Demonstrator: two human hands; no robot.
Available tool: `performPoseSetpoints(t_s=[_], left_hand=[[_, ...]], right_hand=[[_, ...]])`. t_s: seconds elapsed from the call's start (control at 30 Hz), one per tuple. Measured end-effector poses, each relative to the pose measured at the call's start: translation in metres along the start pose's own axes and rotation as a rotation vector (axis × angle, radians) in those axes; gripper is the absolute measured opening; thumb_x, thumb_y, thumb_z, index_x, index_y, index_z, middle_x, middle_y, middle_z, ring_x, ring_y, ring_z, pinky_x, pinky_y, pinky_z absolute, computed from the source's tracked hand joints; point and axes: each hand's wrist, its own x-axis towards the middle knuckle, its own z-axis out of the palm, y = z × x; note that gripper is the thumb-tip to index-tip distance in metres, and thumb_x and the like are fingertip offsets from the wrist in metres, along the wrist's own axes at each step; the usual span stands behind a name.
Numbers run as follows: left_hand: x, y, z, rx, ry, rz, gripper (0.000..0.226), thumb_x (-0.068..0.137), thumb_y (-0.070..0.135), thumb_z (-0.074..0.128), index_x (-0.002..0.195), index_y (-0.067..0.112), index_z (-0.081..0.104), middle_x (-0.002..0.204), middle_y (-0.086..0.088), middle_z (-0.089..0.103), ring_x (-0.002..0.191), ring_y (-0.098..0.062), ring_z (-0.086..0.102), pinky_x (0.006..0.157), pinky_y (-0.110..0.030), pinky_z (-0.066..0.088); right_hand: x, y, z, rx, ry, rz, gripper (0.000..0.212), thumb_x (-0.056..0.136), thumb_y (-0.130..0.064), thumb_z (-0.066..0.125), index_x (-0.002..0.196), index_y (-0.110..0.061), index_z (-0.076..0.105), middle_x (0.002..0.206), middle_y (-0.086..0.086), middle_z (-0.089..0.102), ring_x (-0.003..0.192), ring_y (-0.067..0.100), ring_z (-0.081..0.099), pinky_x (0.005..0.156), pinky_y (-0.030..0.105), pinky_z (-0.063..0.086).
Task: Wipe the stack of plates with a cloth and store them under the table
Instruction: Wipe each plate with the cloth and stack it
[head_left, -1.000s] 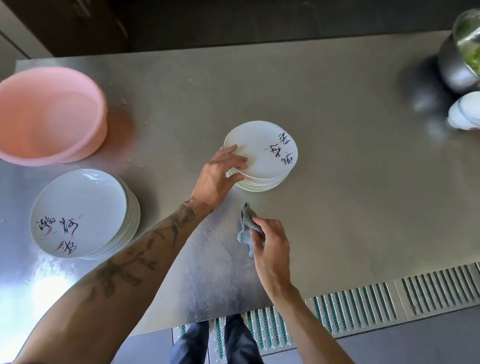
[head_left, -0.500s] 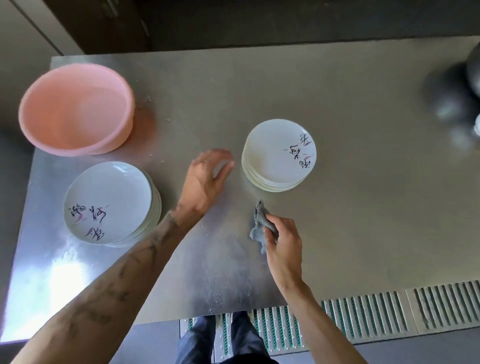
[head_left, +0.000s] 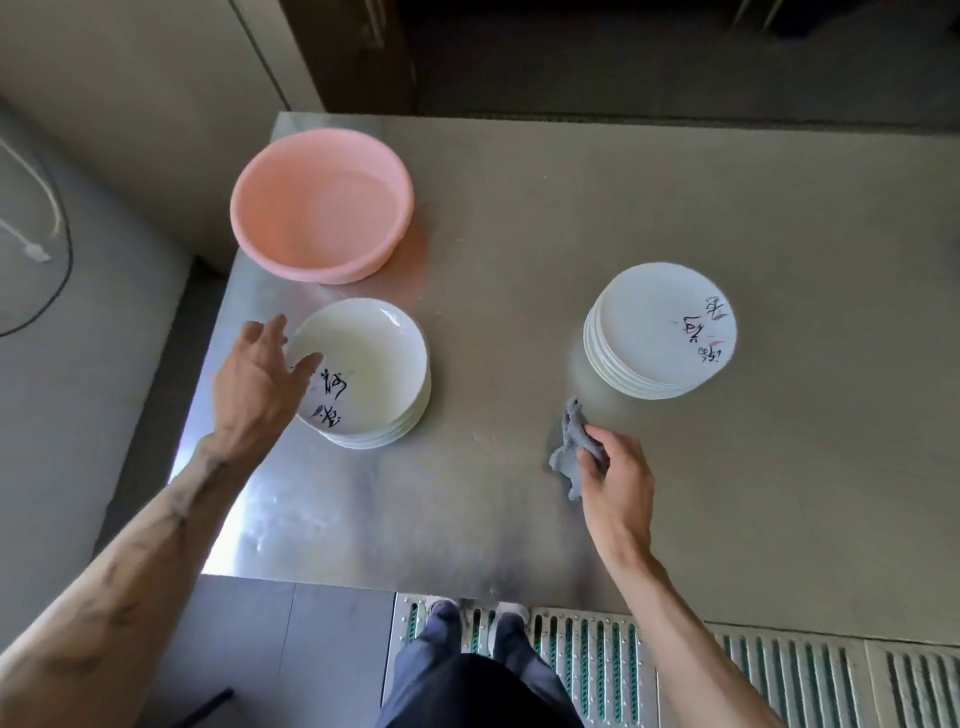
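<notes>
A stack of white plates (head_left: 375, 358) with dark brushed characters is seen at centre left of the frame, on a steel table (head_left: 493, 509). Its left rim is overlapped by the left hand (head_left: 254, 382), whose fingers (head_left: 272, 327) are spread apart and loosely bent; whether the plate is actually touched cannot be told. A second stack of plates (head_left: 652, 325), marked alike, is set at centre right, well apart from the first. Just below it and to its left, a crumpled grey cloth (head_left: 570, 451) is gripped by the right hand (head_left: 617, 486), the fingers curled together around it. A pink basin (head_left: 332, 270) is placed just above the first stack. A slotted floor grate (head_left: 597, 662) is visible along the bottom.
</notes>
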Motion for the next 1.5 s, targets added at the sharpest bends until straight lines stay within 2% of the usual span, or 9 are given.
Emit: performPoseSetpoints(t_s=[0.33,0.57,0.7,0.8,0.9,1.2,1.37,1.43,1.5], left_hand=[[0.0,-0.004,0.013,-0.265,-0.012,-0.164,0.053,0.08,0.014,0.086,0.126,0.006,0.06,0.12,-0.015,0.052,0.098,-0.032,0.059,0.082,-0.043,0.053],[0.02,-0.006,0.003,-0.384,-0.111,-0.395,0.045,0.077,0.012,0.09,0.113,0.003,0.063,0.113,-0.017,0.065,0.099,-0.032,0.06,0.082,-0.044,0.056],[0.015,-0.014,0.001,-0.469,-0.145,-0.479,0.03,0.082,0.013,0.086,0.105,0.004,0.069,0.108,-0.016,0.072,0.087,-0.027,0.062,0.071,-0.035,0.051],[0.008,-0.016,-0.006,-0.532,-0.144,-0.493,0.021,0.085,0.009,0.082,0.1,0.006,0.068,0.103,-0.018,0.073,0.078,-0.024,0.065,0.059,-0.027,0.047],[0.0,-0.004,-0.02,-0.622,-0.096,-0.473,0.021,0.087,0.006,0.079,0.104,0.004,0.066,0.103,-0.02,0.073,0.092,-0.035,0.069,0.062,-0.03,0.052],[-0.057,0.092,0.005,-0.581,-0.248,-0.112,0.019,0.081,0.008,0.079,0.09,0.015,0.064,0.083,-0.001,0.074,0.071,-0.018,0.07,0.062,-0.029,0.054],[-0.105,0.121,0.084,-0.591,-0.31,-0.17,0.017,0.082,0.008,0.075,0.09,0.015,0.062,0.078,0.006,0.068,0.067,-0.015,0.065,0.058,-0.022,0.049],[-0.114,0.122,0.106,-0.626,-0.332,-0.233,0.016,0.083,0.007,0.073,0.09,0.015,0.061,0.083,0.001,0.07,0.067,-0.016,0.067,0.06,-0.029,0.054],[-0.117,0.12,0.12,-0.644,-0.323,-0.248,0.019,0.084,0.007,0.073,0.088,0.018,0.058,0.082,0.001,0.071,0.056,-0.002,0.065,0.052,-0.02,0.051]], right_hand=[[-0.011,-0.008,-0.009,-0.072,0.008,-0.05,0.027,0.092,0.0,0.065,0.116,-0.012,0.072,0.102,0.001,0.06,0.091,0.017,0.06,0.083,0.015,0.037],[-0.017,-0.014,-0.008,-0.072,-0.005,-0.037,0.029,0.092,0.0,0.065,0.118,-0.011,0.072,0.104,0.003,0.061,0.094,0.019,0.06,0.083,0.014,0.037],[-0.02,-0.016,-0.007,-0.065,-0.014,-0.033,0.026,0.093,-0.001,0.064,0.116,-0.013,0.072,0.102,-0.001,0.059,0.093,0.018,0.061,0.083,0.018,0.039],[-0.022,-0.015,-0.008,-0.067,-0.01,-0.047,0.026,0.093,-0.001,0.065,0.114,-0.013,0.072,0.1,-0.004,0.058,0.092,0.017,0.061,0.083,0.017,0.039],[-0.022,-0.015,-0.01,-0.07,-0.011,-0.048,0.027,0.092,0.0,0.065,0.115,-0.013,0.072,0.101,-0.003,0.059,0.094,0.019,0.061,0.085,0.019,0.04],[-0.016,-0.021,-0.039,-0.025,0.099,-0.095,0.031,0.092,-0.001,0.068,0.121,-0.013,0.07,0.106,-0.004,0.06,0.093,0.012,0.062,0.087,0.021,0.047],[-0.018,-0.014,-0.044,-0.021,0.087,-0.117,0.03,0.093,-0.001,0.067,0.121,-0.011,0.069,0.106,-0.003,0.06,0.093,0.013,0.062,0.082,0.005,0.041],[-0.019,-0.009,-0.036,-0.033,0.043,-0.121,0.029,0.093,-0.001,0.067,0.119,-0.013,0.07,0.104,-0.007,0.058,0.094,0.013,0.061,0.082,0.007,0.04],[-0.019,-0.004,-0.023,-0.055,-0.017,-0.121,0.027,0.094,-0.002,0.066,0.117,-0.015,0.071,0.104,-0.006,0.059,0.095,0.014,0.061,0.083,0.011,0.04]])
